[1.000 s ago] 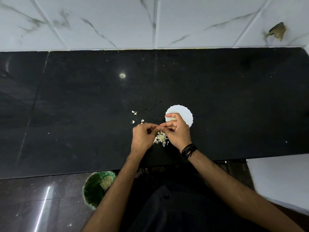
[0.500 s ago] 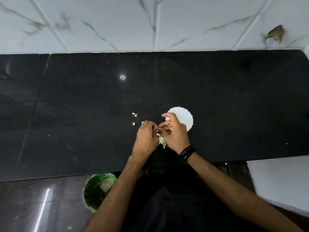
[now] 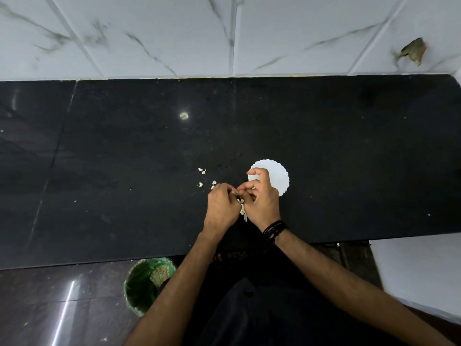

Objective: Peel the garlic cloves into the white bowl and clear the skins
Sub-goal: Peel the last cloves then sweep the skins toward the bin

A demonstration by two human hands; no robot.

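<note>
White bowl [image 3: 277,176]: round, scalloped rim, upright on the black bench [image 3: 124,158], partly hidden. Garlic skins [image 3: 242,208]: pale pile just left of it, mostly hidden. A few loose bits [image 3: 202,170] scattered further left, apart.

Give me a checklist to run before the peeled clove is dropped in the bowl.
1. Both hands on the clove: left hand and right hand pinch together, ok.
2. Clove fully peeled: hidden by fingers, cannot tell.
3. White bowl within reach, beside the right hand: ok.
4. Bowl contents: cannot tell.
5. Skins cleared: loose skins lie on the black counter, not ok.
6. Green bin stands below the counter edge: ok.
</note>
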